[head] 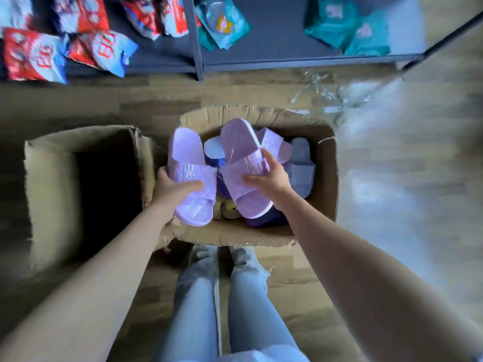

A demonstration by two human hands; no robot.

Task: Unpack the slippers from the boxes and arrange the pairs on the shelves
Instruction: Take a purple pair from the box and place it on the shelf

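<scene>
An open cardboard box (324, 178) stands on the floor in front of me with several slippers inside. My left hand (173, 188) grips a lilac slipper (189, 155) with a small rabbit mark on its strap, held over the box's left side. My right hand (269, 176) holds a second lilac slipper (240, 147) by its strap, tilted above the middle of the box. A third lilac slipper (274, 143) lies just behind it. Pale blue slippers (300, 165) and dark purple ones (264, 222) lie lower in the box.
A second cardboard box (52, 178) stands open to the left, dark inside. A low dark shelf (274, 58) ahead holds red-and-white packets (34, 56) and teal packets (347, 30). Crumpled clear plastic (332, 92) lies on the wood floor at the right. My legs are below.
</scene>
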